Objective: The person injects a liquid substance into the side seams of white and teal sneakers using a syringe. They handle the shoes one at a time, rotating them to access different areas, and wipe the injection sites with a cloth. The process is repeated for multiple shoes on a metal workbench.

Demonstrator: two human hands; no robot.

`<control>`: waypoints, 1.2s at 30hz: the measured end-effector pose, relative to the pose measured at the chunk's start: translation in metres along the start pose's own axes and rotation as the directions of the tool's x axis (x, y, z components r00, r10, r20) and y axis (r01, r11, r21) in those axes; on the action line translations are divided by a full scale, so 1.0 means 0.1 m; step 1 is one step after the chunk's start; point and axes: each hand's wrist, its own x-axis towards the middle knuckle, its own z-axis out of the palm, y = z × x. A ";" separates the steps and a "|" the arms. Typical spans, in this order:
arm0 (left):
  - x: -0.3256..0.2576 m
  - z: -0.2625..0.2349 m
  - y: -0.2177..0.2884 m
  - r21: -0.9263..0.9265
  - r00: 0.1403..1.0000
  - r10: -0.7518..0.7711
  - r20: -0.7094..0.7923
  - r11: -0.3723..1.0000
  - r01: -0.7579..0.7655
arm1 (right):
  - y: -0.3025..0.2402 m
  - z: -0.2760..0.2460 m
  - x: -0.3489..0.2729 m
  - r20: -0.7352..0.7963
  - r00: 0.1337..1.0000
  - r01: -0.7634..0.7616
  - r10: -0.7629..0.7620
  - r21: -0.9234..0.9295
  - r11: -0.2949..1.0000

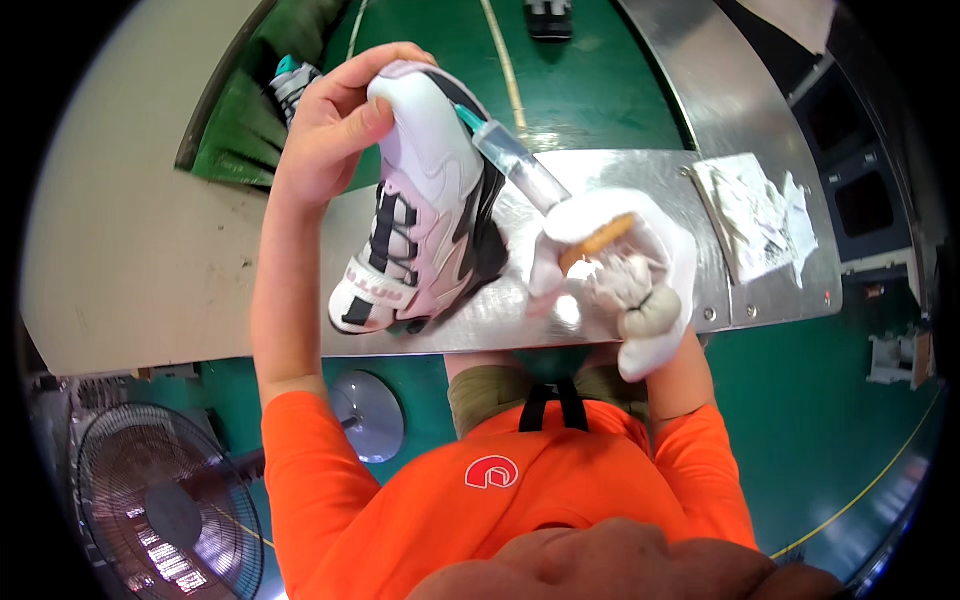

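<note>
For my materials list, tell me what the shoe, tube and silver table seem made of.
Shoe: probably synthetic leather, smooth, with a soft sheen on its white panels.
Tube: likely plastic, glossy; its wall looks see-through.
Silver table: apparently metal, perhaps steel, semi-polished; bright glare shines off it.

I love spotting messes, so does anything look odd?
The white pile on the right of the table looks crumpled and uneven, not neatly stacked. I see no spill, and no clear damage on the shoe.
</note>
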 end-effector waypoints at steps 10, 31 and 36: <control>-0.75 -0.44 -0.47 -0.195 0.889 0.031 -0.456 0.972 -0.134 | 0.47 0.17 0.59 -0.098 0.993 -0.079 0.071 -0.082 0.993; -0.54 -0.43 -0.74 -0.532 0.865 -0.120 -0.487 0.827 -0.185 | -0.02 -0.18 -0.64 -0.634 0.734 -0.159 -0.244 -0.509 0.846; -0.55 -0.30 -0.70 -0.466 0.816 -0.105 -0.568 0.859 -0.214 | -0.29 -0.74 -1.35 -0.933 0.331 -0.616 -0.140 -0.326 0.717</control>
